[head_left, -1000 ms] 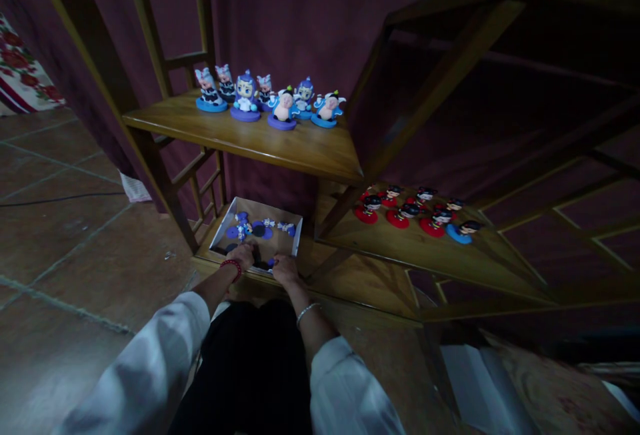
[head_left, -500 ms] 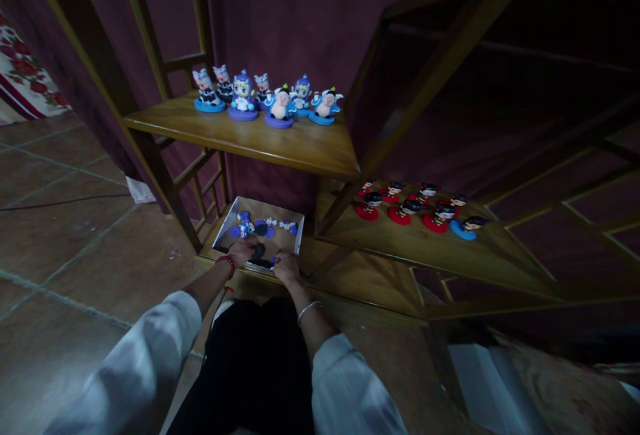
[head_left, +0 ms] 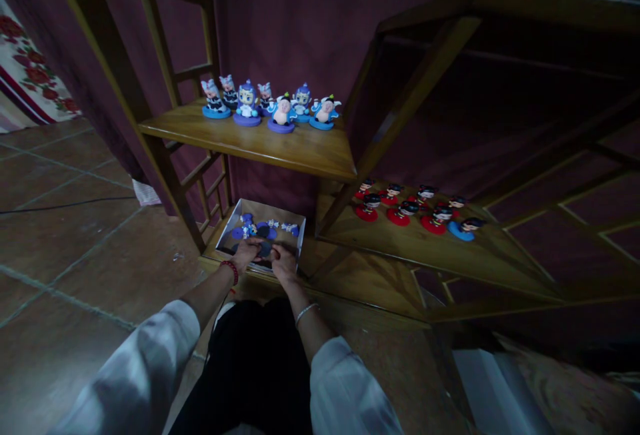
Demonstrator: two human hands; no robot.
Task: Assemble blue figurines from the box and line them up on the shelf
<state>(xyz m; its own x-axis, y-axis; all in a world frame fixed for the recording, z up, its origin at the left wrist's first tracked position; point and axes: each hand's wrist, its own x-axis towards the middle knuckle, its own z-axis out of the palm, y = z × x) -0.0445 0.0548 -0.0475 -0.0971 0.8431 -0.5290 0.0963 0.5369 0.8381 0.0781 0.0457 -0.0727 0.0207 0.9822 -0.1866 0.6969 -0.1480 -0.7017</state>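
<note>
My left hand (head_left: 247,252) is closed on the left edge of a dark round disc (head_left: 265,248), just above the near part of a shallow white-sided box (head_left: 302,238). From the other side, the fingers of my right hand (head_left: 283,263) pinch the disc's right edge. Beyond my hands, several small purple-and-white figurines (head_left: 249,229) lie on their sides in the box among flat purple round bases (head_left: 237,232). Another dark disc (head_left: 263,229) lies near them. My fingers hide part of the box's near side.
The box rests on the low board of a wooden shelf unit (head_left: 345,272). On the upper board (head_left: 320,158) stand several figurines (head_left: 247,103) on blue and purple bases. Several red-based figurines (head_left: 400,212) and a blue-based one (head_left: 466,228) occupy the right shelf.
My right hand has moved slightly up and left to the disc's edge. The dark disc, under my left hand before, is now between both hands. The view has shifted slightly.
</note>
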